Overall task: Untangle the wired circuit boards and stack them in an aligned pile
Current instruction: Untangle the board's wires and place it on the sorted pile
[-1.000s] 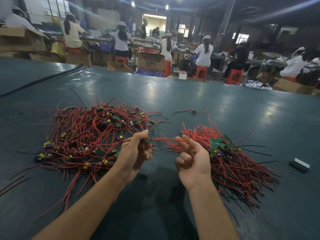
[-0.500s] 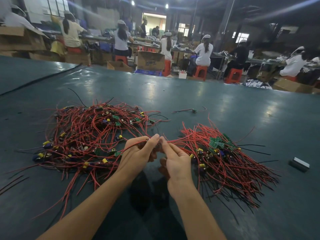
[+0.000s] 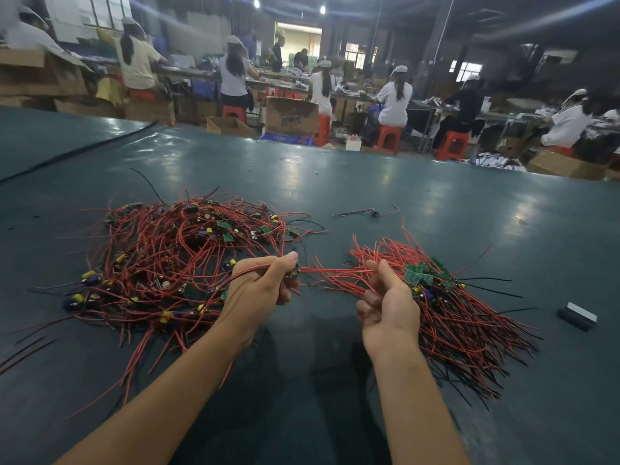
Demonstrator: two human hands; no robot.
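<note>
Centrally, left hand (image 3: 258, 290) pinches board (image 3: 294, 274); right hand (image 3: 387, 298) grips its wires (image 3: 335, 270).

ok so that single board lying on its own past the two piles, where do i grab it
Probably pinch the small board itself, coming from above. Its thin wires trail flat along the table to either side, giving little to grip, while the board is the one raised, stiff part. It lies apart from the tangled heap, so nothing should snag.
</note>
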